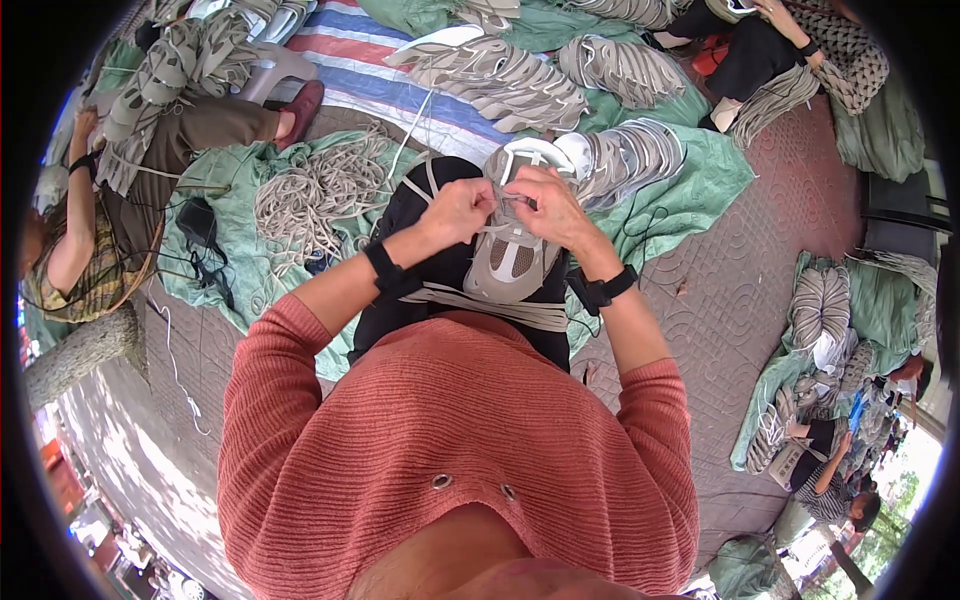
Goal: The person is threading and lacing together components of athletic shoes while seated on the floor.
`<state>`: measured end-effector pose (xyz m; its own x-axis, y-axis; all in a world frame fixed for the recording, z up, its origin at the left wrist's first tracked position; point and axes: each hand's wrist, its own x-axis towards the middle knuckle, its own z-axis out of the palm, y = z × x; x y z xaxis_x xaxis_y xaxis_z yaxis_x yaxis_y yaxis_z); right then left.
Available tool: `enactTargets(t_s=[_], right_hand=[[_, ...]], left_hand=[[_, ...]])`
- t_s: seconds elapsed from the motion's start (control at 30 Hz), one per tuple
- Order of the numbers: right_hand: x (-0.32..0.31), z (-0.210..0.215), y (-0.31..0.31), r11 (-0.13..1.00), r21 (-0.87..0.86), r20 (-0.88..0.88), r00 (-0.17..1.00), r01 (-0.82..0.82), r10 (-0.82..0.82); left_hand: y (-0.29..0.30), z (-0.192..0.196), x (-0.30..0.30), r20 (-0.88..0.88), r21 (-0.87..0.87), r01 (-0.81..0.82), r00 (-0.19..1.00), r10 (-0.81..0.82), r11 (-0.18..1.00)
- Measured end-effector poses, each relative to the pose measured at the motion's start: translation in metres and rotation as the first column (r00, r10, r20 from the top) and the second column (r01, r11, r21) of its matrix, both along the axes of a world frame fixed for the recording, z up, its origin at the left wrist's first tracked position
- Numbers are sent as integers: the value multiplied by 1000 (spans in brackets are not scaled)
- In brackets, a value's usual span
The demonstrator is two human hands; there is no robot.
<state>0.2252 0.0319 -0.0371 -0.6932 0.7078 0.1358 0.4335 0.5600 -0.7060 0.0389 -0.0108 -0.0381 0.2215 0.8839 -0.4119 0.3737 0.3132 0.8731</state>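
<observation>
A grey-beige sneaker upper point(508, 268) with mesh panels lies on my lap, its toe toward me. Over its lacing area my left hand point(462, 212) is closed in a pinch at the left edge. My right hand point(552, 208) pinches just beside it, and a short stretch of grey shoelace point(507, 197) shows between the fingertips. The fingers hide most of the eyelets. A bundle of flat laces point(500, 305) lies across my thighs, close to my waist.
A heap of loose laces point(315, 195) lies on a green sheet point(225, 170) to the left, near a black pouch-like item point(197, 222). Stacked uppers point(635, 160) stand at my right knee, with more rows point(500, 80) beyond. Other people sit at left, far right and lower right.
</observation>
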Motion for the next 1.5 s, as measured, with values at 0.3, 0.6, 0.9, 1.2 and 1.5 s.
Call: enactTargets(t_s=[0.3,0.6,0.9,1.2,1.5], right_hand=[[-5,-12,10,990,-141,30,999,-30,35],[-20,-15,2,991,126,159,985,43,-63],[0,-10,24,938,-328,-78,993,-113,92],[90,11,34,283,-912,-332,131,-296,-934],[397,29,31,397,-892,-451,-355,217,-819]], left_hand=[[8,2,-14,33,51,143,989,-145,988],[3,9,-22,-429,525,507,851,-303,683],[0,25,-26,-427,450,526,837,-343,722],[25,46,-32,86,200,479,861,-502,855],[37,51,-20,-35,311,594,788,-615,742]])
